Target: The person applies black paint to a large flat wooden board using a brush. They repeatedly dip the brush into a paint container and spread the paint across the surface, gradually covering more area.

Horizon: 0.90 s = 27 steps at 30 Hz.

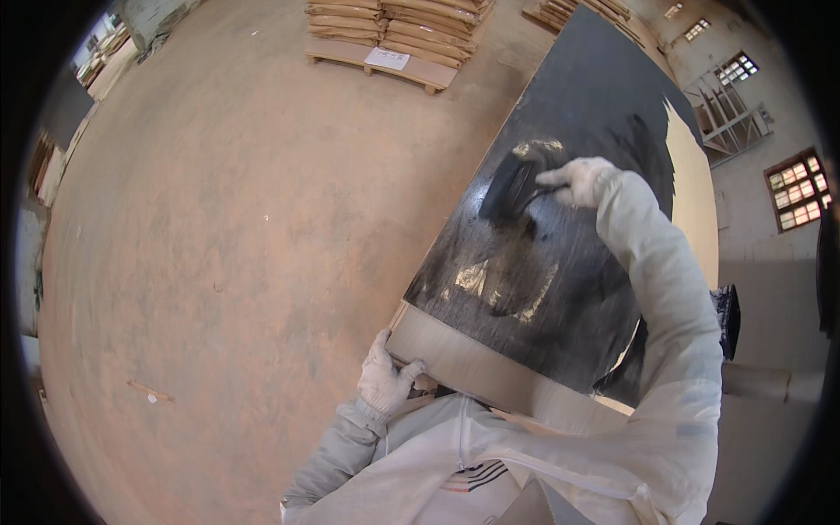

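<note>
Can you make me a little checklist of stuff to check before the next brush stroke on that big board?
1. Left hand grips the board's lower corner: ok.
2. Right hand holds the brush: ok.
3. Brush touching the board: ok, its head lies on the wet black area.
4. Board fully covered in black: not ok, a bare strip shows along the near edge and a pale patch at the right.
5. Enough paint on the brush: cannot tell.
6. Floor to the left free of things close by: ok.
</note>
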Each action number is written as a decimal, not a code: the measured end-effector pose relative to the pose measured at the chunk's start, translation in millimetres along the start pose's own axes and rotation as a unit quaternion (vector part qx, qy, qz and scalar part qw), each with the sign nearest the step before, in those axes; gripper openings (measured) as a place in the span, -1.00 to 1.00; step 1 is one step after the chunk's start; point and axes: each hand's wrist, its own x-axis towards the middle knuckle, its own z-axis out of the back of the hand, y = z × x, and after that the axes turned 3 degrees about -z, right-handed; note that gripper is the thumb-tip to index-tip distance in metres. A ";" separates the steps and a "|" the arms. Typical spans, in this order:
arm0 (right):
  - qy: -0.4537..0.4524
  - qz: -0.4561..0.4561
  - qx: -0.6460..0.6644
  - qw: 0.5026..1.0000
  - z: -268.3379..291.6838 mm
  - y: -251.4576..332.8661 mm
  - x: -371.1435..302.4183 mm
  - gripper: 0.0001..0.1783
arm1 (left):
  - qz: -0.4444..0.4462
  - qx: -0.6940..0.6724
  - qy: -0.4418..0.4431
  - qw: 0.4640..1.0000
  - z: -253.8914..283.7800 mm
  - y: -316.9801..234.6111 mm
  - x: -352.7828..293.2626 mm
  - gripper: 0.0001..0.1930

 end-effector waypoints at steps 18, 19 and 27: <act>-0.051 -0.120 0.092 0.987 4.6 -40.4 42.3 -0.33 | -0.039 -0.019 -0.007 0.999 5.0 -11.4 1.2 -0.05; -0.050 -0.102 0.102 0.988 -1.0 -48.4 46.6 -0.33 | -0.049 -0.016 -0.011 0.999 5.0 -9.0 0.5 -0.06; -0.061 -0.099 0.083 0.990 -34.9 -86.3 29.9 -0.33 | -0.025 -0.060 -0.015 0.998 3.1 -4.7 -2.4 -0.17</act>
